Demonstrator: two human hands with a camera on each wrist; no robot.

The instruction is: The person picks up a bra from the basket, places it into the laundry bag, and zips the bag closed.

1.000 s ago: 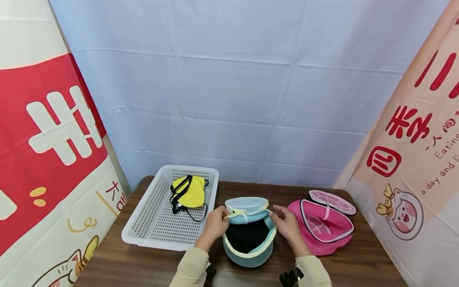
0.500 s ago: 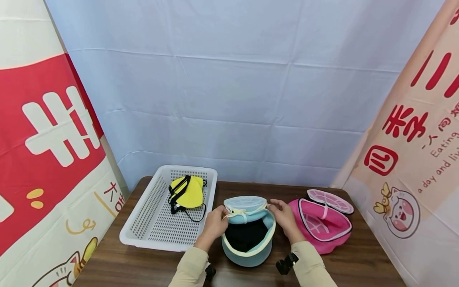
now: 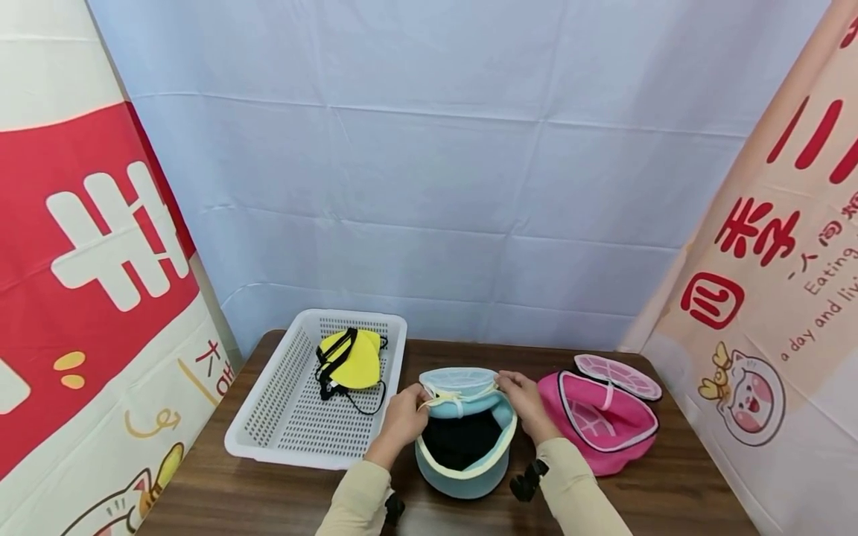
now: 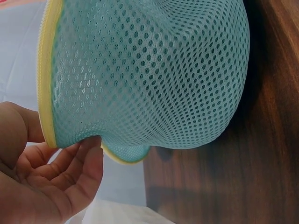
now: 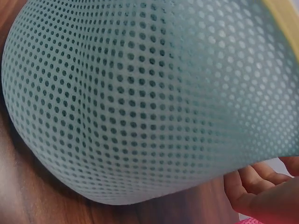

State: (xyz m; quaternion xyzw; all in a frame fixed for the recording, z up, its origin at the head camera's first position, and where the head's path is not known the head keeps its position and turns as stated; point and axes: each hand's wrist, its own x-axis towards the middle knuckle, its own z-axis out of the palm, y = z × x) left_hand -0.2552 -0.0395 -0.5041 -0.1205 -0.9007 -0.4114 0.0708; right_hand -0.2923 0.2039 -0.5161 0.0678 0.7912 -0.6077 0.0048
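Observation:
A light-blue mesh laundry bag (image 3: 462, 485) with yellow zip edging stands open on the table, its lid (image 3: 459, 378) folded back on the far side. Black fabric (image 3: 462, 441) shows inside it. My left hand (image 3: 405, 417) pinches the bag's rim at the left, near the lid; in the left wrist view the thumb and fingers lie on either side of the yellow edge. At the right end of the lid, my right hand (image 3: 526, 406) pinches the edging. The right wrist view mostly shows the mesh wall, with the right fingers (image 5: 261, 186) partly hidden behind it.
To the left lies a white perforated basket (image 3: 244, 447) holding a yellow item with black straps (image 3: 362, 365). A pink mesh laundry bag (image 3: 606, 439) sits unzipped at the right, close to my right hand. Fabric backdrops (image 3: 429, 186) hang around the wooden table (image 3: 221, 499).
My right hand has shifted left along the edging, toward the lid. The left hand keeps its hold at the left rim, and the bag stays in place.

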